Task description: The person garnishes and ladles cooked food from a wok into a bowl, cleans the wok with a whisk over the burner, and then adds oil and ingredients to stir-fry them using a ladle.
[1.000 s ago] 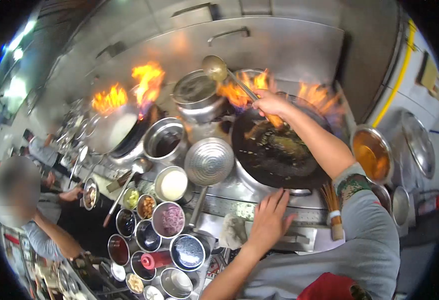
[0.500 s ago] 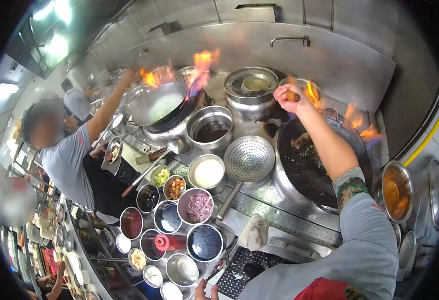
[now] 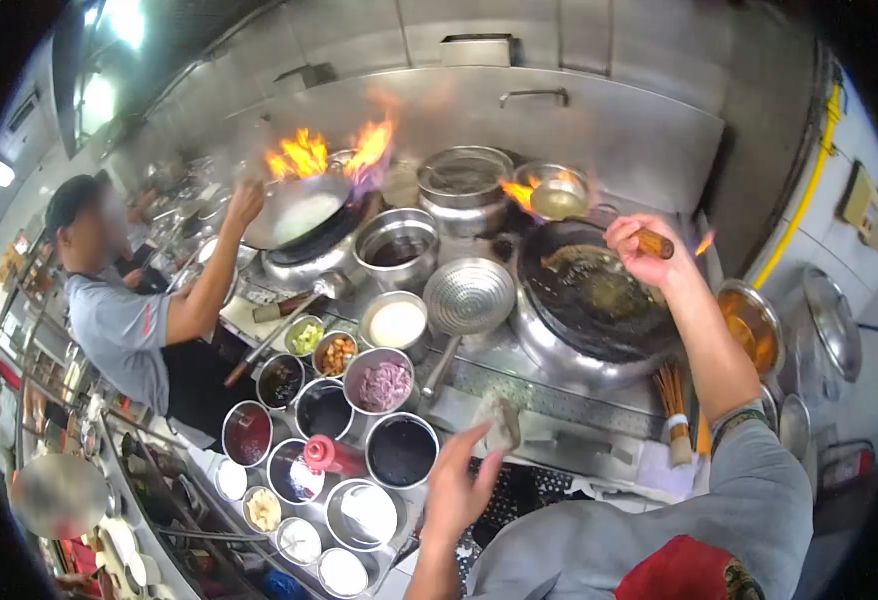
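Observation:
My right hand [image 3: 642, 250] is closed around the wooden handle [image 3: 656, 244] of what looks like a ladle, over the right edge of a dark wok [image 3: 569, 325]. Its metal bowl [image 3: 559, 204], with yellowish liquid, appears beyond the wok near flames. A little brownish liquid [image 3: 614, 292] pools inside the wok. Low in the view, my left hand [image 3: 456, 495] has its fingers apart and holds nothing. Just above its fingertips lies a folded pale cloth [image 3: 500, 420] on the stove's front edge; whether they touch I cannot tell.
A perforated strainer [image 3: 470, 296] rests left of the wok. Several bowls surround the sliced onion bowl [image 3: 379, 381] and red squeeze bottle [image 3: 334, 456]. A bamboo brush [image 3: 674, 410] stands front right. At left, a co-worker [image 3: 124, 310] works by a flaming wok [image 3: 304, 215].
My right hand has moved with the ladle from beyond the wok to above its right side. My left hand has come up further into view, toward the cloth. The camera view has shifted.

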The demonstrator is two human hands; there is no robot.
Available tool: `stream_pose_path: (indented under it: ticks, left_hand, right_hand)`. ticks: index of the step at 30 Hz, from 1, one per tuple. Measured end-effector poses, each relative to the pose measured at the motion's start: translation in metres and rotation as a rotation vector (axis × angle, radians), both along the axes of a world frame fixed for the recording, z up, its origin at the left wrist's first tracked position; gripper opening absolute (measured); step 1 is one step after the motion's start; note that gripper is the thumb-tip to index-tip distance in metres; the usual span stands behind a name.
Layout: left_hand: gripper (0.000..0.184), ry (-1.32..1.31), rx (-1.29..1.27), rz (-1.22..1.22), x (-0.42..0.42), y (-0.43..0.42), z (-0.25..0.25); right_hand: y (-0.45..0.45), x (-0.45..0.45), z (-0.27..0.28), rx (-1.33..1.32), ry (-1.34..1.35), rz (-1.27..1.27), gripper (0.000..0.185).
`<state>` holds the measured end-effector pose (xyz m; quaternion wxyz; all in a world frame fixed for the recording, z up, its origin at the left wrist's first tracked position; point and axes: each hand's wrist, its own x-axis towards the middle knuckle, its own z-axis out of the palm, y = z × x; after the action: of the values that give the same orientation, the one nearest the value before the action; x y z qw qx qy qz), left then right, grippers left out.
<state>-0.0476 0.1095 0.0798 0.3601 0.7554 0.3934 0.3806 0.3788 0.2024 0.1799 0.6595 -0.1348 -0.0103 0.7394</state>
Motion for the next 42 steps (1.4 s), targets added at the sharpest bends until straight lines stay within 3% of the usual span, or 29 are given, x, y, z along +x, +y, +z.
stream_pose_path:
  ticks: [2,4,6,8,10,11,12,14,15,16,18,20,22,25,26,29,30,31,32,34,36,37,40,42]
  left_hand:
    - [0.039,-0.100,0.092,-0.210,0.046,0.017,-0.003]
    - [0.043,-0.222,-0.150,-0.340,0.107,0.023,0.002]
    - [0.060,-0.336,-0.391,-0.410,0.178,0.043,-0.033]
    - [0.069,-0.660,-1.138,-0.570,0.217,0.047,0.000]
    - [0.075,-0.845,-1.355,-0.672,0.245,0.065,-0.012]
    - [0.076,-0.783,-1.368,-0.874,0.248,0.078,-0.014]
    - [0.076,-0.897,-1.522,-0.987,0.256,0.093,-0.026]
    - [0.072,-0.736,-1.534,-0.525,0.253,0.085,0.012]
    - [0.066,-0.734,-1.543,-0.559,0.251,0.098,0.004]
    - [0.061,-0.774,-1.659,-0.652,0.247,0.120,-0.012]
    - [0.047,-0.586,-1.528,-0.506,0.234,0.134,-0.001]
    - [0.044,-0.152,-1.284,-0.726,0.216,0.175,0.000]
    - [0.052,0.447,-0.936,-0.721,0.211,0.181,0.033]
    - [0.049,1.386,0.458,-0.600,0.217,0.217,0.009]
    - [0.043,1.338,0.495,-0.394,0.231,0.179,0.045]
    - [0.037,1.380,0.450,-0.399,0.256,0.168,0.080]
    - [0.038,1.409,0.376,-0.403,0.251,0.186,0.070]
    - [0.043,1.240,0.290,-0.450,0.238,0.214,0.054]
    - [0.043,1.248,0.278,-0.459,0.242,0.201,0.069]
    - [0.042,1.290,0.263,-0.372,0.254,0.170,0.093]
    - [0.041,1.274,0.223,-0.480,0.256,0.195,0.081]
    - [0.040,1.257,0.212,-0.483,0.259,0.194,0.084]
    - [0.039,1.278,0.198,-0.456,0.268,0.179,0.100]
    - [0.039,1.294,0.236,-0.465,0.266,0.192,0.091]
  right_hand:
    - [-0.034,-0.007,-0.028,0.011,0.040,-0.086,0.025]
    - [-0.057,-0.016,-0.054,0.044,-0.031,-0.162,0.017]
    - [-0.064,-0.036,-0.077,0.060,-0.094,-0.240,0.015]
    - [-0.072,-0.053,-0.090,0.018,-0.218,-0.312,0.014]
    - [-0.095,-0.068,-0.088,-0.230,-0.323,-0.319,0.018]
    - [-0.126,-0.071,-0.073,-0.164,-0.679,-0.233,0.022]
    - [-0.161,-0.067,-0.064,-0.097,-1.032,-0.135,0.028]
    - [-0.210,-0.036,-0.076,-0.309,-1.844,0.093,0.039]
    - [-0.237,-0.017,-0.130,-0.399,-2.328,-0.147,0.046]
    - [-0.270,-0.019,-0.151,-0.645,-2.450,-0.154,0.050]
    - [-0.313,-0.018,-0.177,-0.925,-2.343,0.339,0.055]
    - [-0.331,-0.018,-0.217,-0.986,-2.300,0.226,0.057]
    - [-0.333,-0.011,-0.249,-1.038,-2.218,0.173,0.058]
    - [-0.338,0.009,-0.267,-0.985,-1.934,0.060,0.059]
    - [-0.345,0.013,-0.256,-0.815,-1.564,-0.120,0.058]
    - [-0.374,0.015,-0.190,-0.413,-0.526,-0.516,0.059]
    - [-0.376,0.011,-0.158,-0.381,-0.592,-0.521,0.061]
    - [-0.365,0.009,-0.122,-0.344,-0.657,-0.527,0.063]
    - [-0.345,0.019,-0.100,-0.285,-0.732,-0.558,0.064]
    - [-0.304,0.057,-0.090,-0.360,-1.264,-0.407,0.066]
    - [-0.233,0.093,-0.092,-0.366,-1.918,-0.358,0.061]
    - [-0.197,0.102,-0.083,-0.343,-2.043,-0.333,0.056]
    - [-0.096,0.111,-0.087,-0.352,-2.375,0.164,0.035]
    - [-0.062,0.108,-0.083,-0.356,-2.652,0.335,0.030]
